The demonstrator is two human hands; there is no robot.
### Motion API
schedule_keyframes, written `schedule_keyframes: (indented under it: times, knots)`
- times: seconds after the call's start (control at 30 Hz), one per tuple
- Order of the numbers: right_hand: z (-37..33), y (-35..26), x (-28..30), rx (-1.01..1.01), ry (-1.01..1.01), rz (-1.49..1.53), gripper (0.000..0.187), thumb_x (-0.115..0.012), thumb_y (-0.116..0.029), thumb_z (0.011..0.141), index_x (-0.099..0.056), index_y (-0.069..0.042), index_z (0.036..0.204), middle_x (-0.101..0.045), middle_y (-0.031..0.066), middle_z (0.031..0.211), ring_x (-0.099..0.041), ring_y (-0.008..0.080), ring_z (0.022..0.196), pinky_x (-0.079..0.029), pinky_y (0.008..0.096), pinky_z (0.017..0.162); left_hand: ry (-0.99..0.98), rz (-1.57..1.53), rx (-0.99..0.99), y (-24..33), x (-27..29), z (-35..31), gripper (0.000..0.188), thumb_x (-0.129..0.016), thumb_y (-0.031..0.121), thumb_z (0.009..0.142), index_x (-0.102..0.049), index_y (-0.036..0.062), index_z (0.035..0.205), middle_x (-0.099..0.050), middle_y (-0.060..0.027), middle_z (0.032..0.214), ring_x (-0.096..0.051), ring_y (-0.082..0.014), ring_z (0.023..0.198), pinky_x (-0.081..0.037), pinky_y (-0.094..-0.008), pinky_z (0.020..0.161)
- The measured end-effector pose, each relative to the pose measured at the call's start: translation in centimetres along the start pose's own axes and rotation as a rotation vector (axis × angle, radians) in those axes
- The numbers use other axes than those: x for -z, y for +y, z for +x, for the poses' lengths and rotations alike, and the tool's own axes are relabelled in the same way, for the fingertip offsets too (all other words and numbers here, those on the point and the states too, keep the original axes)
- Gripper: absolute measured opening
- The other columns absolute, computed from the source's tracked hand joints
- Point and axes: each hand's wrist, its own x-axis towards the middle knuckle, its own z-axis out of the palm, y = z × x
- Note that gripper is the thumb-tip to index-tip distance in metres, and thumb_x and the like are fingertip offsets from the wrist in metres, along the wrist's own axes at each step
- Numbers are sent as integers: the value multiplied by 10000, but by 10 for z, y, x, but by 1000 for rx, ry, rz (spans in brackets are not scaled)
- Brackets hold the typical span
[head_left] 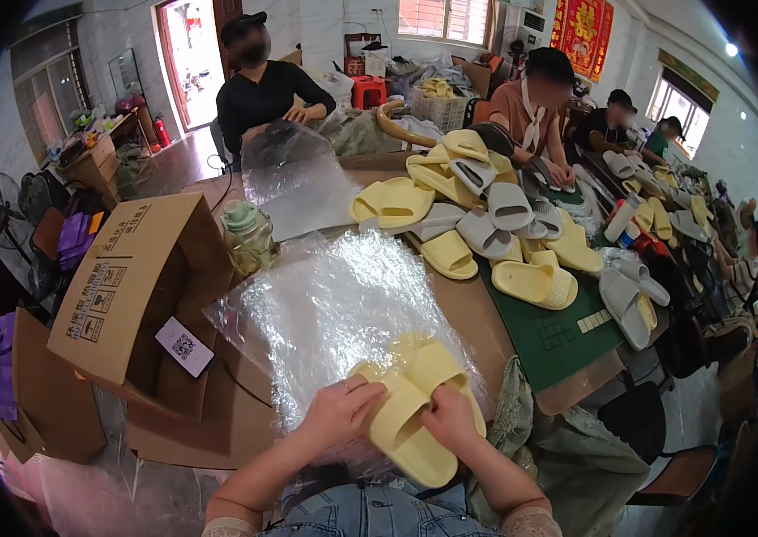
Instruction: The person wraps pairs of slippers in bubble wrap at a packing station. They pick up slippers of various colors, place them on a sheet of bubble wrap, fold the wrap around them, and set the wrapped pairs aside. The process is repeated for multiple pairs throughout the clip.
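Observation:
A pair of pale yellow slippers (419,452) is in front of me, one overlapping the other, low over the near edge of the table. My left hand (341,410) is closed at their left side, fingertips pinching by the strap. My right hand (451,419) grips the right side of the strap, its fingers partly hidden by the slipper. Beyond and beneath the slippers lies a stack of clear plastic bags (334,295), shiny and wrinkled. The far ends of the slippers rest over this plastic; whether they are inside a bag I cannot tell.
An open cardboard box (110,295) stands at left, with a white card (185,347) on it. Behind it is a green-lidded jar (247,234). Yellow and grey slippers (486,215) are heaped at right, beside a green mat (540,331). Several people sit around the table.

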Motion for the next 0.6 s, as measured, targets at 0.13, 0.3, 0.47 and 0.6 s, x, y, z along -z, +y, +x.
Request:
schedule_keyframes:
  times: [0.13, 0.3, 0.47, 0.6]
  knots:
    - [4, 4, 7, -93, 69, -46, 220, -713, -199, 800, -609, -6, 822, -608, 200, 745, -640, 402, 711, -507, 499, 642, -15, -174, 108, 4, -2, 2, 156, -682, 134, 933, -697, 67, 1073, -695, -115, 978, -697, -333, 821, -570, -397, 699]
    - [-6, -5, -1, 68, -140, -149, 258, -734, -237, 799, -595, -19, 805, -626, 190, 774, -647, 398, 719, -516, 507, 656, 39, -162, 83, 0, -8, 5, 164, -672, 112, 935, -697, 56, 1088, -700, -122, 1020, -702, -338, 856, -572, -387, 722]
    - [-2, -5, -6, 94, -186, -139, 275, -736, -246, 805, -594, -14, 844, -635, 187, 806, -647, 405, 728, -523, 509, 667, 52, -192, 116, -2, -11, 4, 162, -671, 113, 934, -696, 59, 1085, -691, -123, 1015, -691, -342, 840, -558, -400, 715]
    - [14, -6, -7, 239, -266, -126, 276, -736, -244, 814, -596, -11, 864, -637, 193, 822, -649, 412, 743, -526, 507, 677, -20, -139, 12, -2, -11, 3, 166, -671, 122, 936, -698, 79, 1095, -680, -123, 975, -672, -345, 820, -539, -422, 705]
